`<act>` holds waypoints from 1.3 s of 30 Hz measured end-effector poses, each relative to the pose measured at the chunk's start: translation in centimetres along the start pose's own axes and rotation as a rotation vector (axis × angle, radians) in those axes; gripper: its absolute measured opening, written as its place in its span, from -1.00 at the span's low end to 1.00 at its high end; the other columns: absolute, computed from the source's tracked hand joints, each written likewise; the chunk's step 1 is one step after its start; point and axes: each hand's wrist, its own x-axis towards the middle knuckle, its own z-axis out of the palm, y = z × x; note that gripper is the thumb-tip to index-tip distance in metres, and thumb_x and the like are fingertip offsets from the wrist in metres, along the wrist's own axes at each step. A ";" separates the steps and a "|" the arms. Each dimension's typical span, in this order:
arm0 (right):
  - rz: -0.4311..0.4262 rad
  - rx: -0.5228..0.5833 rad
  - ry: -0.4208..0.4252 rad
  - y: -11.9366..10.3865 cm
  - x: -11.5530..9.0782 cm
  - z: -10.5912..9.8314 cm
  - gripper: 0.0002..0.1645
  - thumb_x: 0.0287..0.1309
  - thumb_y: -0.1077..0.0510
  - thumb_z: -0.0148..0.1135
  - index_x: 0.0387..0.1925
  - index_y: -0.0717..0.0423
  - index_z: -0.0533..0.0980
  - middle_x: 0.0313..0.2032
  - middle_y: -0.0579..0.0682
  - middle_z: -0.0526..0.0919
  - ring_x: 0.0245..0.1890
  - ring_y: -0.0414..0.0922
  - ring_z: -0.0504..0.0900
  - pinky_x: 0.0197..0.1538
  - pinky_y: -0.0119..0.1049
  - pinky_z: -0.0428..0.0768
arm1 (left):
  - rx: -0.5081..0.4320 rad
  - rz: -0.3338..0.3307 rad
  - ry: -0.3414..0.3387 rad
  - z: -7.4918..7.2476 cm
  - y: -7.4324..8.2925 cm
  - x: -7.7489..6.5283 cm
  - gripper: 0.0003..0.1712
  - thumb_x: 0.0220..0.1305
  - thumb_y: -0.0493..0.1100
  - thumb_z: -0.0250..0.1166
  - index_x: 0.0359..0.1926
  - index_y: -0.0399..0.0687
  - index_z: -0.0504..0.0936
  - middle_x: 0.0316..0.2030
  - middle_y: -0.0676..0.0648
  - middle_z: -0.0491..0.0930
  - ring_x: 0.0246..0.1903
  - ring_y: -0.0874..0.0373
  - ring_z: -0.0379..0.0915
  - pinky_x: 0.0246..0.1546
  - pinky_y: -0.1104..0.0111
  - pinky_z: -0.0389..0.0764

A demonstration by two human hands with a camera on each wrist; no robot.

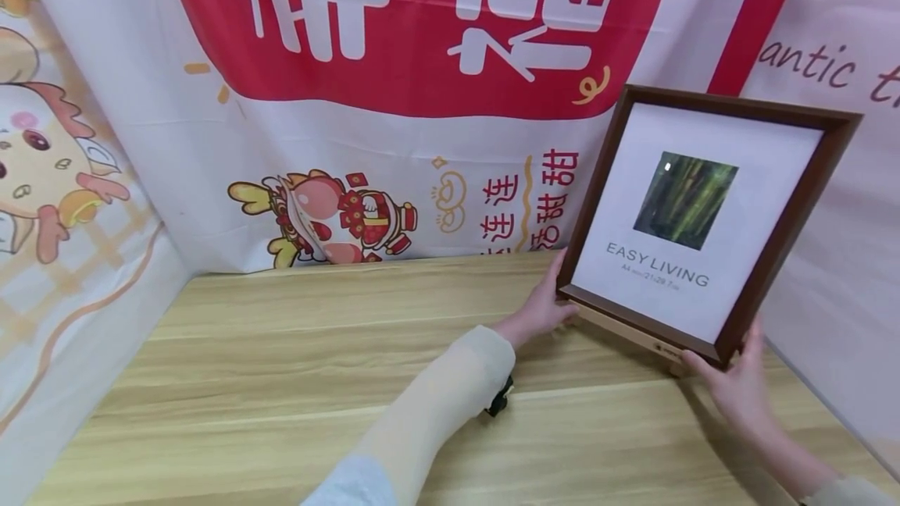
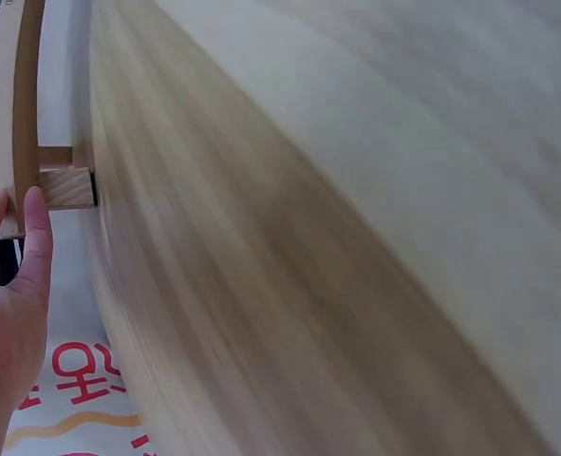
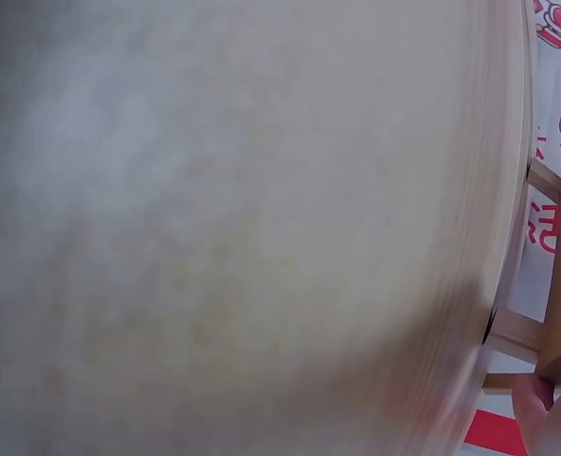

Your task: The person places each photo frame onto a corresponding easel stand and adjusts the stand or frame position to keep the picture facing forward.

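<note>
A picture frame with a dark brown border leans back on a light wooden easel stand at the right of the table. Its white sheet carries a small green picture and the words EASY LIVING. My left hand grips the lower left corner; in the left wrist view, thumb and finger of the left hand pinch the end of the stand's ledge. At the lower right corner my right hand holds on, its thumb against the ledge. A stand foot appears to meet the tabletop.
The wood-grain table reaches back to a white and red printed cloth. A patterned cloth hangs on the left and a pale one on the right, close to the frame. A black object shows at my left wrist.
</note>
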 end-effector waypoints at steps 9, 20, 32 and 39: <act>-0.063 0.003 -0.072 -0.7 0.4 1.2 0.35 0.09 0.34 0.37 0.51 -0.37 -0.37 0.22 0.32 0.21 -0.02 -0.29 0.31 -0.15 -0.74 0.39 | -0.088 0.007 0.013 -1.8 -0.7 -1.6 0.31 0.07 -0.58 0.30 0.50 0.53 -0.21 0.15 -0.31 0.45 -0.54 0.11 0.53 -0.57 0.17 0.68; -0.099 0.077 -0.139 -1.9 0.4 3.3 0.28 0.11 0.40 0.33 0.53 -0.28 -0.29 0.19 0.32 0.20 -0.09 -0.41 0.33 -0.25 -0.60 0.54 | -0.056 -0.001 0.087 -4.0 -0.9 -4.3 0.31 0.05 -0.59 0.31 0.50 0.51 -0.20 0.31 -0.21 0.34 -0.17 0.10 0.56 -0.50 0.24 0.69; -0.148 0.137 -0.249 -2.6 1.1 5.4 0.30 0.10 0.43 0.32 0.53 -0.22 -0.34 0.14 0.44 0.20 -0.26 -0.42 0.47 -0.50 -0.25 0.66 | 0.056 -0.067 0.224 -5.9 -1.1 -7.5 0.30 0.08 -0.48 0.37 0.52 0.47 -0.25 0.38 -0.21 0.24 -0.03 -0.03 0.50 -0.27 0.40 0.62; -0.181 0.128 -0.291 -3.8 1.6 7.4 0.30 0.11 0.37 0.34 0.53 -0.17 -0.36 0.18 0.43 0.18 -0.01 -0.05 0.38 -0.28 -0.56 0.56 | 0.084 -0.063 0.275 -8.0 -1.4 -9.3 0.31 0.09 -0.47 0.37 0.52 0.47 -0.28 0.39 -0.23 0.20 -0.01 -0.07 0.48 -0.24 0.38 0.62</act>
